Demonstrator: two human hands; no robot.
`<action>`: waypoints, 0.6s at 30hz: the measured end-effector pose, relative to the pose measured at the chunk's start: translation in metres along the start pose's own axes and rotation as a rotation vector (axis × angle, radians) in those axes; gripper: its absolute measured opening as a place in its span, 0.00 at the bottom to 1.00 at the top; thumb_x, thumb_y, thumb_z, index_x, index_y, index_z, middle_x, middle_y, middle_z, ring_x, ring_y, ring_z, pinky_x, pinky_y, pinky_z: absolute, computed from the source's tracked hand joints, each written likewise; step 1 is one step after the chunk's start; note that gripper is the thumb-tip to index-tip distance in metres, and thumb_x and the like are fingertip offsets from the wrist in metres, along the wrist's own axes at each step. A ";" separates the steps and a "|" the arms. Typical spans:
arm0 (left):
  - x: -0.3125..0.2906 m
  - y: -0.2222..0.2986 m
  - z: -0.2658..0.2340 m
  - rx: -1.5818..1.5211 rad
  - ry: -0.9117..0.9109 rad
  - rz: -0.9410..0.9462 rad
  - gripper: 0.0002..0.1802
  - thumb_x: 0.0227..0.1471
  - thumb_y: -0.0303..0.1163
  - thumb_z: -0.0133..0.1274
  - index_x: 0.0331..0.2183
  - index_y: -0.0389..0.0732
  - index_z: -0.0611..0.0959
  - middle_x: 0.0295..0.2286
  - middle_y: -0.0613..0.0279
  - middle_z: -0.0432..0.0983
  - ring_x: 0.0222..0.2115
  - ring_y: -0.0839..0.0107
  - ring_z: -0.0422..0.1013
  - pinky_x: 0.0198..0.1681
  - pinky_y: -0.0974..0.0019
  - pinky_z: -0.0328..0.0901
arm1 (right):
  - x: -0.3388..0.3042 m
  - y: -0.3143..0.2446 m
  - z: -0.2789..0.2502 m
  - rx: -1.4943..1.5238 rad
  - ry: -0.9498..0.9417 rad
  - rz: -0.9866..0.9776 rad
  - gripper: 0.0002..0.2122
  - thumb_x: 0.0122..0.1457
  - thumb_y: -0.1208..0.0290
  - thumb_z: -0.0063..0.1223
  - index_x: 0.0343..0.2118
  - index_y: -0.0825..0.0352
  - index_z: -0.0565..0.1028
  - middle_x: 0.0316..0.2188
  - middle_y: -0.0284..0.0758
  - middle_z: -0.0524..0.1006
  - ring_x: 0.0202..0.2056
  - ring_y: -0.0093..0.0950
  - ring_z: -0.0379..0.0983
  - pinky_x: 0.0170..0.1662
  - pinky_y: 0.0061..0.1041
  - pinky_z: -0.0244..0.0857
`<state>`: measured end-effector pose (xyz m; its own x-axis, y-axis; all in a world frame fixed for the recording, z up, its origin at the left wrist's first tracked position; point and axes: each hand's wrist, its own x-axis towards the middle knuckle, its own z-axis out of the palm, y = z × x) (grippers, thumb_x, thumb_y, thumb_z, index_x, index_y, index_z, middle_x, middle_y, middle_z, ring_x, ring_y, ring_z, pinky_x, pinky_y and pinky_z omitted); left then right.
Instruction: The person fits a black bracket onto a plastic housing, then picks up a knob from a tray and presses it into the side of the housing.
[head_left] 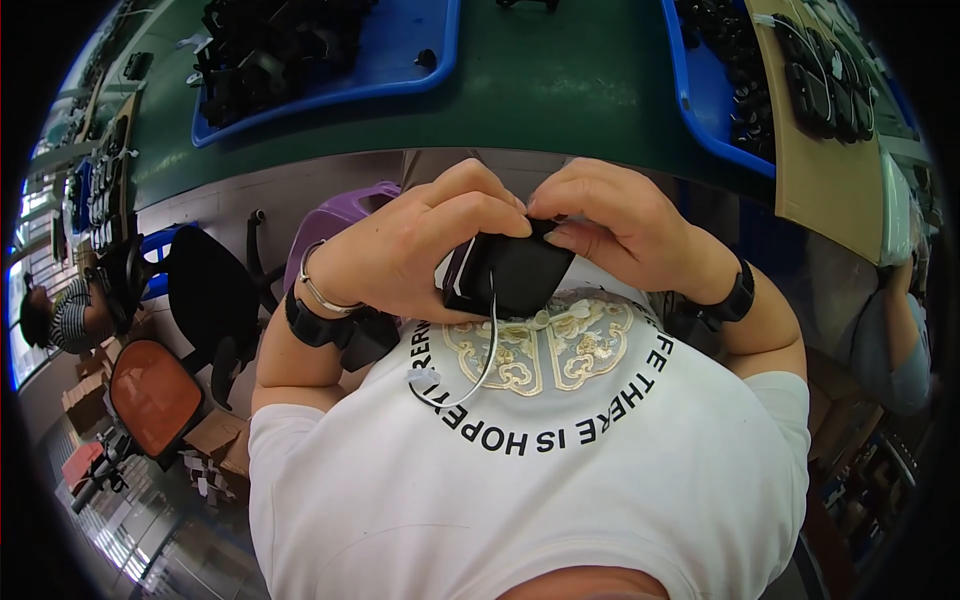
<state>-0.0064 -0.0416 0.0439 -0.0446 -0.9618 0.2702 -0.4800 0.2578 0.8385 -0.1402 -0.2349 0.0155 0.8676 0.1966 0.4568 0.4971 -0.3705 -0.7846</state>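
Close to my chest, past the table's near edge, I hold a black box-shaped device (518,275) with a thin white cable hanging from it. My left hand (430,235) wraps around its left side, thumb and index finger at the top edge. My right hand (618,222) pinches at the top right corner, its fingertips near the left ones. Whether a small part sits between the right fingertips is hidden. The white cable (492,345) curves down over my shirt and ends in a small pale connector (424,380).
Ahead is a green table (560,95) with a blue tray (330,112) of black parts at left and another blue tray (715,135) at right. Black cabled devices (815,85) lie on cardboard at far right, near another person's arm (905,330). Chairs (155,395) and a seated person (70,315) are left.
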 end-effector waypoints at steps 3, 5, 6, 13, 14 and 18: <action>0.000 0.001 0.000 -0.014 -0.017 0.003 0.39 0.20 0.26 0.70 0.40 0.37 0.72 0.37 0.54 0.65 0.40 0.59 0.67 0.44 0.63 0.65 | 0.007 -0.003 -0.004 -0.148 -0.045 -0.070 0.09 0.55 0.67 0.48 0.32 0.69 0.72 0.25 0.35 0.70 0.25 0.32 0.66 0.28 0.27 0.60; 0.001 0.002 0.000 -0.021 -0.040 0.003 0.39 0.20 0.26 0.70 0.41 0.37 0.72 0.37 0.54 0.65 0.40 0.59 0.67 0.44 0.63 0.65 | 0.011 -0.005 -0.008 -0.223 -0.069 -0.106 0.09 0.55 0.67 0.49 0.31 0.69 0.72 0.24 0.35 0.70 0.25 0.33 0.66 0.28 0.28 0.60; 0.002 0.002 0.000 -0.022 -0.040 0.003 0.39 0.20 0.26 0.70 0.41 0.37 0.72 0.37 0.54 0.65 0.40 0.59 0.67 0.44 0.63 0.65 | 0.012 -0.006 -0.009 -0.260 -0.122 -0.107 0.09 0.55 0.66 0.49 0.30 0.68 0.72 0.24 0.35 0.69 0.25 0.33 0.65 0.28 0.28 0.59; 0.001 0.002 0.002 -0.028 -0.029 0.009 0.38 0.20 0.27 0.70 0.41 0.37 0.72 0.37 0.54 0.65 0.39 0.59 0.67 0.43 0.63 0.65 | 0.006 0.000 -0.013 -0.156 -0.275 0.016 0.11 0.55 0.62 0.49 0.24 0.66 0.69 0.20 0.34 0.64 0.23 0.32 0.61 0.30 0.29 0.55; 0.000 0.002 0.002 -0.027 -0.029 0.008 0.38 0.20 0.27 0.70 0.41 0.37 0.72 0.37 0.54 0.65 0.39 0.59 0.67 0.43 0.63 0.65 | 0.005 0.000 -0.008 -0.123 -0.208 0.016 0.11 0.55 0.63 0.48 0.23 0.65 0.68 0.19 0.34 0.63 0.23 0.32 0.60 0.30 0.29 0.54; 0.002 0.000 0.002 -0.018 -0.027 0.013 0.38 0.20 0.27 0.70 0.40 0.37 0.72 0.37 0.54 0.65 0.39 0.59 0.67 0.43 0.63 0.65 | 0.004 0.003 -0.004 -0.069 -0.110 0.011 0.12 0.56 0.64 0.47 0.20 0.65 0.66 0.17 0.33 0.61 0.22 0.32 0.59 0.31 0.29 0.53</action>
<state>-0.0085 -0.0434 0.0432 -0.0748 -0.9605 0.2682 -0.4638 0.2716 0.8433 -0.1350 -0.2393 0.0165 0.8712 0.2892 0.3967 0.4887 -0.4336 -0.7571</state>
